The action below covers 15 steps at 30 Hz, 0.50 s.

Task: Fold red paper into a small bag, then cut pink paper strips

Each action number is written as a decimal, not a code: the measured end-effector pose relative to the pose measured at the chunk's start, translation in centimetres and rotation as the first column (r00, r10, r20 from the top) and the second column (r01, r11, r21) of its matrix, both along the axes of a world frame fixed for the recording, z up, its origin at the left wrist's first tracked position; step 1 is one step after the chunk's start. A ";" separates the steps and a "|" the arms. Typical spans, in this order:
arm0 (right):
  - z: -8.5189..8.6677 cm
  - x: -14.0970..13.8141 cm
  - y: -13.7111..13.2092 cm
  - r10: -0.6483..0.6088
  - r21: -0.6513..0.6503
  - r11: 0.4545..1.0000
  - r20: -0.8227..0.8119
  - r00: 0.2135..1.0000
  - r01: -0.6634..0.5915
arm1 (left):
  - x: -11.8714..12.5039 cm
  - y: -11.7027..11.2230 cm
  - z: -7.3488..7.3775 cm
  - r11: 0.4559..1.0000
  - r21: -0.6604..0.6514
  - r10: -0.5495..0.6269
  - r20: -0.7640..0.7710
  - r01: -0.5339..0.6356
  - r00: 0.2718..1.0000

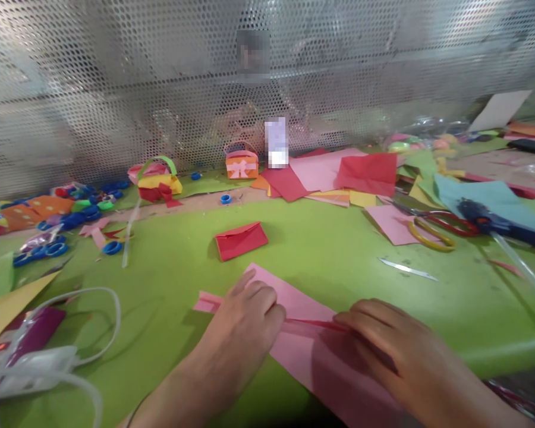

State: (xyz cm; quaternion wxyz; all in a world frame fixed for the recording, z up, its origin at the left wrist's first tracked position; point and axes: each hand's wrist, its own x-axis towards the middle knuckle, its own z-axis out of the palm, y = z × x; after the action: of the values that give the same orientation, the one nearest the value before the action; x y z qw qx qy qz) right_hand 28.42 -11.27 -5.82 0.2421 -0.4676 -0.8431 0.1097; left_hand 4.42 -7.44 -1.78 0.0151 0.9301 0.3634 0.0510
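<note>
A sheet of pink paper point(303, 356) lies slantwise on the green table, close to its near edge. My left hand point(249, 315) is closed over its left part, fingers curled and pinching a narrow folded pink strip whose end point(208, 302) sticks out to the left. Between the hands runs a thin, darker pink edge point(310, 324). My right hand point(383, 339) grips this edge with thumb and fingers together; the fingertips partly hide it. Beyond the hands rests a folded red paper piece point(241, 241).
Scissors point(437, 232), a blue glue gun point(503, 226) and a narrow blade point(408, 269) lie on the right. Coloured sheets point(368, 174) and small paper baskets point(242, 166) stand along the perforated metal wall point(160, 71). A white cable point(118, 315) and a power strip point(40, 368) occupy the near left.
</note>
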 end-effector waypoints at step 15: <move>4.7 -1.1 7.1 0.130 -0.025 0.991 0.083 0.988 -0.129 | 1.4 2.4 2.7 0.993 -0.048 0.107 0.014 -0.106 0.994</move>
State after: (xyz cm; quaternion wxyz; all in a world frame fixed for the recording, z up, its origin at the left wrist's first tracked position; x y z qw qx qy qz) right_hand 27.31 -4.13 -1.08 0.1941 -0.4184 -0.8800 0.1136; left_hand 5.81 -5.02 0.95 0.0372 0.9083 0.4135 0.0506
